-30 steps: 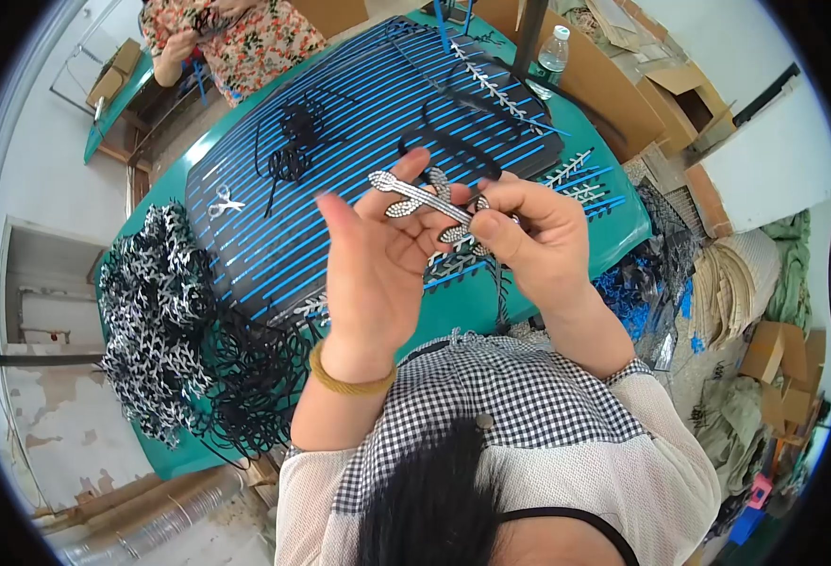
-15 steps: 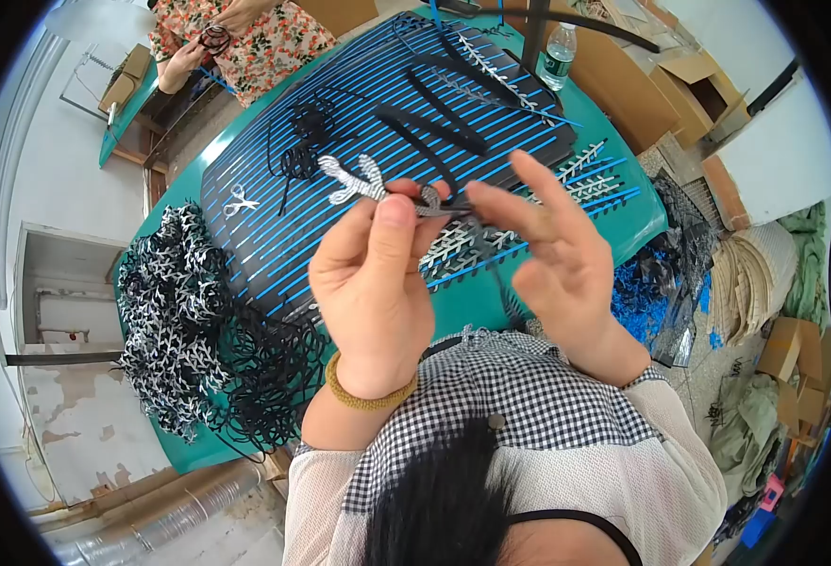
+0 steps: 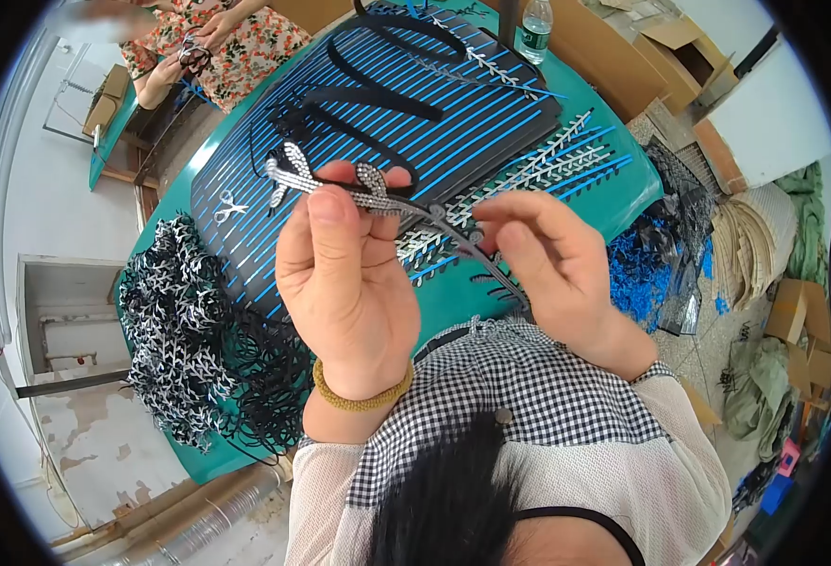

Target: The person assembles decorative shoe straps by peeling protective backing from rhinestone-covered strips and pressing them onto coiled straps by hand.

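My left hand (image 3: pixel 344 274) is closed, its thumb pinching a leaf-shaped rhinestone trim (image 3: pixel 377 200) against the fingers. Silvery leaves stick out past the fingertips on the left, and a dark stem runs right and down toward my body. Black flat strap (image 3: pixel 368 146) loops behind the fingers onto the table; whether it joins the trim I cannot tell. My right hand (image 3: pixel 562 269) is beside the hanging part of the trim, thumb and forefinger apart, fingers loosely curled. Its fingertips are at the stem, perhaps touching it.
Blue-striped black board (image 3: pixel 491 123) lies on a green table (image 3: pixel 637 179), with small scissors (image 3: pixel 229 207), more leaf trims (image 3: pixel 538 174) and a water bottle (image 3: pixel 535 33). A heap of black-and-silver trim (image 3: pixel 175 330) hangs at the left edge. Across the table a person (image 3: pixel 231 57) handles dark strands.
My left hand has shifted left and down, and the trim has turned, showing more of its length. The right hand's fingers have curled in and lowered toward the stem. The black strap has shifted.
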{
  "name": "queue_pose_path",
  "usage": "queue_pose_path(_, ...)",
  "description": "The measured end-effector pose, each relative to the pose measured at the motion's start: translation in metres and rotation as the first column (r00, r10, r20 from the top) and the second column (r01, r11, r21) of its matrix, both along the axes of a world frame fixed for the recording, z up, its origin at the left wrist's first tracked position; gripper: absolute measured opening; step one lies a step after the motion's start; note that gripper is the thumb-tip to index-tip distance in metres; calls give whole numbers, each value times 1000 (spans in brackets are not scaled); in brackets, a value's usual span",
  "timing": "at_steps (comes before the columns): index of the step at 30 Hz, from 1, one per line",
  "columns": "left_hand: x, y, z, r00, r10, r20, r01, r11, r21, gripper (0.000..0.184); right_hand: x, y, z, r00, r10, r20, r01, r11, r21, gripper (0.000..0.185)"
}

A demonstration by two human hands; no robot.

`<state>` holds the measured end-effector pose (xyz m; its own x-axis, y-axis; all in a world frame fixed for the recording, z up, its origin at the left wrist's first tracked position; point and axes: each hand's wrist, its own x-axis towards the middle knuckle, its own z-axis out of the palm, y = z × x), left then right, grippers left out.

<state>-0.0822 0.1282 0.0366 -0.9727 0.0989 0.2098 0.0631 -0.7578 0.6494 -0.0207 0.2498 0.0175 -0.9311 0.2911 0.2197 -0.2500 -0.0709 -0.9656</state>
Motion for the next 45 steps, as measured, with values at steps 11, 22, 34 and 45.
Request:
queue_pose_path(11, -8, -5, -2, 991, -134, 28, 131, 988, 87, 18, 8, 8, 39, 948, -82, -309, 253, 784, 567, 17)
queue_pose_path(22, -5, -29, 4, 965, -262, 28, 244, 930, 275, 23, -1, -7, 44, 916, -19, -400, 283, 737, 614, 17)
queue_pose_path(34, 0, -36, 9, 912, -407, 49, 351, 838, 418, 22, -12, -5, 41, 907, 17, -420, 259, 765, 589, 26)
queue_pose_path(45, -3, -32, 8, 827, -561, 41, 469, 727, 502, 31, -29, 5, 33, 895, 159, -417, 122, 812, 570, 19)
